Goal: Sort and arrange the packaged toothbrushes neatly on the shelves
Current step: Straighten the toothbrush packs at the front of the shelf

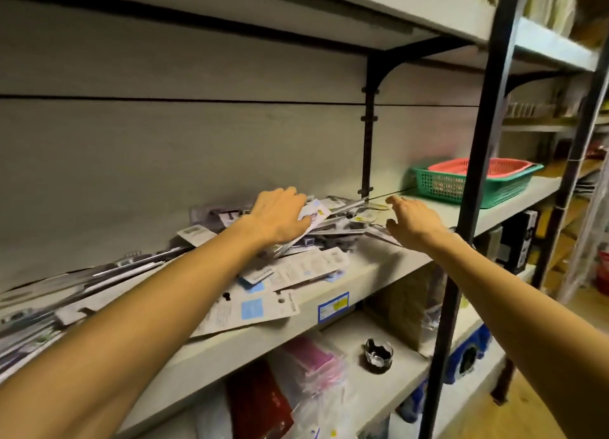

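A loose heap of packaged toothbrushes lies across the grey middle shelf, from the far left to the shelf's middle. My left hand rests on top of the heap with its fingers curled around a white-backed toothbrush package. My right hand hovers just right of the heap's end, fingers spread, holding nothing. Several packages lie face down, showing white card backs with blue labels.
A green basket with a red basket inside stands on the same shelf to the right. A black upright post crosses in front of my right wrist. Below are pink packs, a red pack and a glass ashtray.
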`<state>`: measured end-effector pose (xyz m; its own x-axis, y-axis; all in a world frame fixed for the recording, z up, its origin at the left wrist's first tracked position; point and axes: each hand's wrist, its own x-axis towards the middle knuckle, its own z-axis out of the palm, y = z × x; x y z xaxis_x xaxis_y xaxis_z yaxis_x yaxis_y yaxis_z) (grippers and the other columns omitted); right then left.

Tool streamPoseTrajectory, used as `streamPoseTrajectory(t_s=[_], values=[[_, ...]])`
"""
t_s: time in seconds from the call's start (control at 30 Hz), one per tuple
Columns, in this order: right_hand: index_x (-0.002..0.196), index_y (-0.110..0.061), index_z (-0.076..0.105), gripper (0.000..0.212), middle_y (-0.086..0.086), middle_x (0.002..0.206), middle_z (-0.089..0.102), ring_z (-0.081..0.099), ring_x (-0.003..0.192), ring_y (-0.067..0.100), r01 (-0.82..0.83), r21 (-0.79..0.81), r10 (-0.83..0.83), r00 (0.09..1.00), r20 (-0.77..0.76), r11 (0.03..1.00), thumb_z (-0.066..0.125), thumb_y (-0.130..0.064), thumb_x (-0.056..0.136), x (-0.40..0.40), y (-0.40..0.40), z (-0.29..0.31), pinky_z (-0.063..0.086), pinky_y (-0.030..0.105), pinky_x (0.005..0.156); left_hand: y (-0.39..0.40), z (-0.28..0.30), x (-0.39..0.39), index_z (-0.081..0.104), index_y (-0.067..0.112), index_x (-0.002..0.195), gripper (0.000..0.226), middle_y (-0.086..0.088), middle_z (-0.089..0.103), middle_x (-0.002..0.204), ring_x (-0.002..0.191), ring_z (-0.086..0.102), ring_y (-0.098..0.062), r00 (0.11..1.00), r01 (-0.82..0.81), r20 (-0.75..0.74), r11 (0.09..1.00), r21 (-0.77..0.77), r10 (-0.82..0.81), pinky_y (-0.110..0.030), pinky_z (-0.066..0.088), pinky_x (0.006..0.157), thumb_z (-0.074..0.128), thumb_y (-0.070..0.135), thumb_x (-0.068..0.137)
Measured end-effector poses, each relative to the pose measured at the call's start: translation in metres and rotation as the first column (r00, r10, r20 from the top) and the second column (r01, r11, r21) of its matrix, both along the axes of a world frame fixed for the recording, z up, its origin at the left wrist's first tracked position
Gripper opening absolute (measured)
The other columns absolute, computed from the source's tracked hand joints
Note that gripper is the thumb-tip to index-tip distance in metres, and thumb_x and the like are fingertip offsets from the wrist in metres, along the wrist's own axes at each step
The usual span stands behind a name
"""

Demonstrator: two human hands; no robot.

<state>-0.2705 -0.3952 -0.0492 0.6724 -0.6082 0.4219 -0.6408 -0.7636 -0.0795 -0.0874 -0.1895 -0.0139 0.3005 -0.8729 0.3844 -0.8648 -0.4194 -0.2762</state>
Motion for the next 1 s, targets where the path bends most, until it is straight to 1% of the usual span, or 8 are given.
streamPoseTrajectory(t_s=[0.17,0.33,0.47,0.6,0.7,0.83,0.93,1.0], values=[[0.141,-0.015,0.048,0.053,0.012,0.138,0.058,0.054,0.125,0.032,-0.079,0.050,0.079,0.997,0.008,0.996,0.054,-0.008,0.089,0.036,-0.090,0.008,0.049,0.037,0.094,-0.072,0.008,0.015,0.057,0.016,0.123,0.041,-0.007,0.058,0.126,0.115,0.056,-0.029,1.000,-0.007,-0.013,1.000,-0.017,0.007,-0.038,0.044,0.088,0.043,0.048,0.100],[0.141,-0.017,0.049,0.057,0.010,0.140,0.057,0.054,0.126,0.030,-0.132,0.155,0.139,0.990,-0.034,0.979,0.056,-0.007,0.085,0.070,-0.157,0.004,0.049,0.039,0.099,-0.140,0.009,0.012,0.063,0.023,0.120,0.040,0.000,0.062,0.122,0.112,0.056,-0.023,0.987,0.162,-0.021,0.987,-0.015,-0.162,-0.037,0.046,0.088,0.045,0.052,0.099],[0.143,-0.017,0.048,0.054,0.009,0.141,0.056,0.053,0.129,0.029,-0.112,0.235,0.124,0.992,-0.037,0.966,0.058,-0.014,0.090,0.092,-0.188,-0.001,0.047,0.036,0.101,-0.182,-0.006,0.005,0.066,0.027,0.117,0.057,0.007,0.060,0.122,0.110,0.055,-0.019,0.971,0.233,-0.064,0.972,0.018,-0.232,-0.039,0.046,0.092,0.044,0.072,0.090],[0.139,-0.021,0.053,0.049,0.009,0.137,0.059,0.055,0.125,0.031,-0.168,0.257,0.185,0.982,-0.044,0.952,0.063,-0.026,0.092,0.109,-0.200,-0.010,0.047,0.035,0.099,-0.202,-0.023,0.010,0.063,0.030,0.118,0.066,0.005,0.050,0.140,0.124,0.049,-0.021,0.974,0.214,-0.112,0.961,0.176,-0.196,-0.043,0.044,0.100,0.050,0.082,0.079],[0.136,-0.023,0.055,0.046,0.009,0.134,0.061,0.057,0.120,0.031,-0.181,0.276,0.201,0.978,-0.046,0.944,0.061,-0.031,0.092,0.120,-0.207,-0.015,0.049,0.036,0.098,-0.204,-0.034,0.018,0.065,0.030,0.118,0.056,0.002,0.041,0.153,0.132,0.045,-0.024,0.975,0.209,-0.112,0.961,0.184,-0.190,-0.042,0.040,0.104,0.056,0.071,0.081],[0.131,-0.025,0.061,0.040,0.008,0.127,0.066,0.061,0.114,0.031,-0.178,0.283,0.201,0.978,-0.054,0.942,0.060,-0.028,0.091,0.129,-0.219,-0.023,0.050,0.034,0.093,-0.203,-0.033,0.025,0.073,0.028,0.103,0.043,0.003,0.059,0.131,0.111,0.056,-0.021,0.961,0.277,-0.017,0.958,0.069,-0.277,-0.041,0.048,0.088,0.046,0.059,0.093],[0.111,-0.026,0.073,0.024,0.007,0.109,0.072,0.064,0.095,0.030,-0.181,0.257,0.190,0.982,-0.009,0.949,0.061,-0.032,0.091,0.133,-0.230,-0.025,0.046,0.029,0.074,-0.200,-0.031,0.029,0.077,0.026,0.099,0.045,0.004,0.064,0.125,0.105,0.059,-0.019,0.938,0.346,0.030,0.938,0.010,-0.347,-0.040,0.047,0.085,0.041,0.053,0.098],[0.094,-0.023,0.075,0.021,0.010,0.093,0.071,0.059,0.080,0.031,-0.189,0.242,0.188,0.982,0.027,0.952,0.063,-0.039,0.093,0.130,-0.235,-0.019,0.040,0.028,0.067,-0.197,-0.030,0.030,0.078,0.023,0.098,0.041,0.002,0.065,0.129,0.108,0.059,-0.020,0.922,0.386,0.028,0.922,-0.037,-0.385,-0.040,0.047,0.087,0.044,0.046,0.101]])
